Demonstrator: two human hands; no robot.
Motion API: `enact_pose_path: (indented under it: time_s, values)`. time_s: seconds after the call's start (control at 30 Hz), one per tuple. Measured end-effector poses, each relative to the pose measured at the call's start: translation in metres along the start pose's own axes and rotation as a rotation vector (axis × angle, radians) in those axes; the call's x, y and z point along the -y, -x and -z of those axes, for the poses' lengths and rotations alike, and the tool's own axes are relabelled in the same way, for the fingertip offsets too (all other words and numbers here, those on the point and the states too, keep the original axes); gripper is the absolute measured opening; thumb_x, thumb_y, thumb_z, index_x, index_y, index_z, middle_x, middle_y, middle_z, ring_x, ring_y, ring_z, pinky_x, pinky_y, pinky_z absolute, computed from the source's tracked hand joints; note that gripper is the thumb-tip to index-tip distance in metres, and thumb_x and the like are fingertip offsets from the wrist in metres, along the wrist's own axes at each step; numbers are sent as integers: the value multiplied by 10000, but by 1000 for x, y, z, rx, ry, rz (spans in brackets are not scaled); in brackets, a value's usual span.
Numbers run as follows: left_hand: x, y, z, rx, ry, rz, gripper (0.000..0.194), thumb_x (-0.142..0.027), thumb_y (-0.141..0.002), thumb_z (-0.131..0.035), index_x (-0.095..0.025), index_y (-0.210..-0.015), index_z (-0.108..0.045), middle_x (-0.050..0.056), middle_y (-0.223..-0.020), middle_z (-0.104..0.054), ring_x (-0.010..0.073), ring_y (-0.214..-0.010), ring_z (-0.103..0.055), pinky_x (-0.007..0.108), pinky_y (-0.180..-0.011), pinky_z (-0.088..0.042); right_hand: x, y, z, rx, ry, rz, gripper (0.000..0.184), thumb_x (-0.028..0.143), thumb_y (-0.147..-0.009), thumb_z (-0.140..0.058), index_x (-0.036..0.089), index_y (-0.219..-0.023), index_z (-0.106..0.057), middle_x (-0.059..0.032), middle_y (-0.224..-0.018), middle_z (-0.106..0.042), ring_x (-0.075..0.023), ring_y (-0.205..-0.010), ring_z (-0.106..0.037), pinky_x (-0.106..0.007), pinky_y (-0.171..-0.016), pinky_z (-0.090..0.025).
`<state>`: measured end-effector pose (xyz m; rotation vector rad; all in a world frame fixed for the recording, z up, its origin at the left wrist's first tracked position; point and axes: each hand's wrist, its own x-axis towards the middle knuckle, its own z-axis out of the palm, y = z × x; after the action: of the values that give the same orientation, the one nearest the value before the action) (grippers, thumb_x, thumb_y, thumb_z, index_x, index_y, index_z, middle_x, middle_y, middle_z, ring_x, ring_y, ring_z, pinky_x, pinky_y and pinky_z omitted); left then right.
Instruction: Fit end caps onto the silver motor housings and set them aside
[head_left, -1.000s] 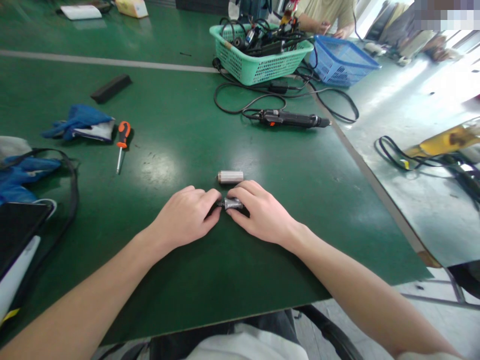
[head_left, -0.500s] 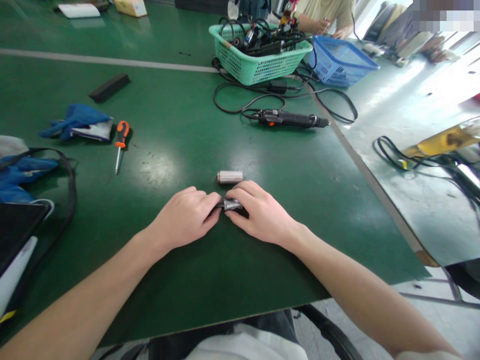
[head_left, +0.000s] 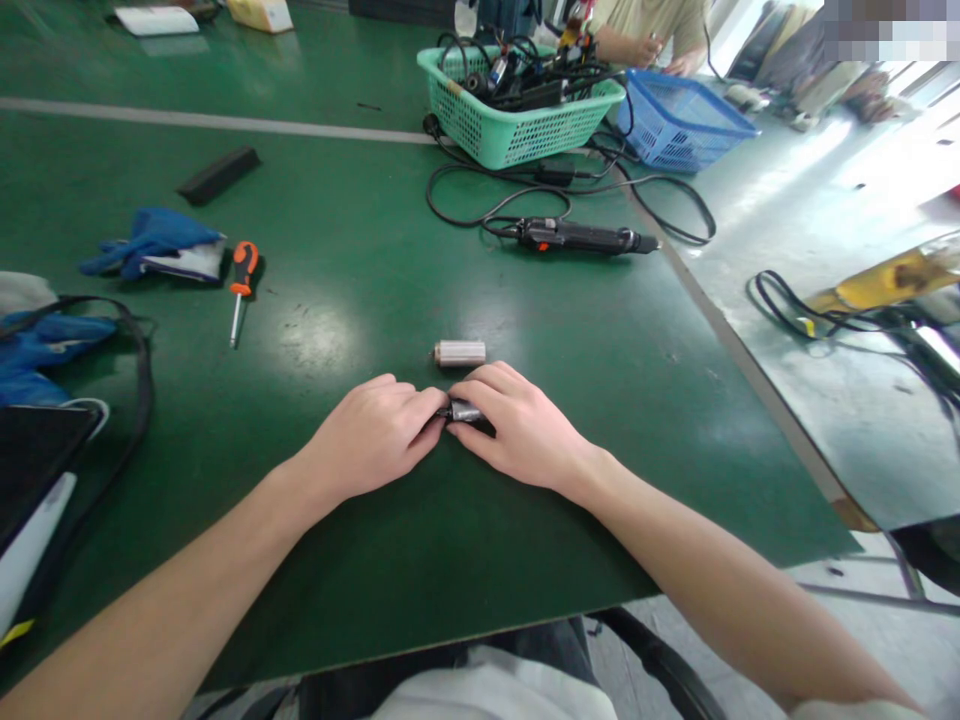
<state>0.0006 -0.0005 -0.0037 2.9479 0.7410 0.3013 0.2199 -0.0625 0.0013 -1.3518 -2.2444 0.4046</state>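
Metal cylinder [head_left: 466, 411], small & gray, sits low btwn a worker's two bare hands, just above a green tabletop [head_left: 420, 580] or touching it; can't tell which. Right hand [head_left: 521, 425] grips the body btwn thumb & fingers, covering its right end. Left hand [head_left: 382, 430] pinches the dark, narrow left end w/ thumb & forefinger; whether that end is a separate pc. can't be told, as fingertips hide most of it. Ribbed silver cylinder [head_left: 460, 353] lies on its side just beyond the hands, apart from both.

Farther back, a black electric screwdriver [head_left: 585, 237] lies w/ its tip to the right, its cord looping on the table. Behind it, a green plastic basket [head_left: 517, 140] is heaped w/ cables & dark tools, next to a blue plastic basket [head_left: 682, 130]. Off left: an orange-&-black hand screwdriver [head_left: 243, 272], shaft toward the worker, near a crumpled blue-&-white glove [head_left: 165, 240], w/ a black bar [head_left: 220, 176] beyond. At far left edge, a dark-screened device [head_left: 41, 455], partly out of frame. Bkgd., top right: a co-worker [head_left: 660, 25] in a beige shirt, hands just behind the blue basket.
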Motion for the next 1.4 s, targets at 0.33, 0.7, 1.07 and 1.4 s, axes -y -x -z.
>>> enact_pose_path:
  time_s: [0.33,0.7,1.07,1.4]
  values:
    - [0,-1,2,-33,-29,-17,219,-239,-1034,-465,-184,-890,-620,22,-746,-673,183,-665,-617,361,-692,-431,0,1,0,10,7,-2,192,239,-982,-640,178,-1160,-676,-127,-1126,-685,-287,-1085,-623,-469,-976,-543]
    - [-2,-2,3,-31,-23,-17,218,-241,-1033,-467,-178,-891,-620,24,-756,-677,191,-674,-627,370,-693,-439,1,-1,1,10,11,2,189,226,-972,-636,144,-1134,-690,-139,-1107,-686,-294,-1073,-625,-462,-976,-540]
    - [-2,-2,5,-34,-18,-14,226,-236,-1032,-461,-179,-893,-630,28,-749,-681,187,-671,-627,356,-694,-441,0,-1,0,5,10,-1,169,221,-967,-633,170,-1122,-674,-127,-1111,-685,-291,-1073,-622,-464,-968,-541]
    - [-1,-2,5,-41,-38,-14,235,-237,-1026,-464,-180,-868,-628,30,-727,-670,183,-653,-619,351,-684,-436,0,0,1,1,2,-11,173,214,-964,-633,175,-1128,-670,-126,-1114,-686,-291,-1085,-626,-465,-969,-546]
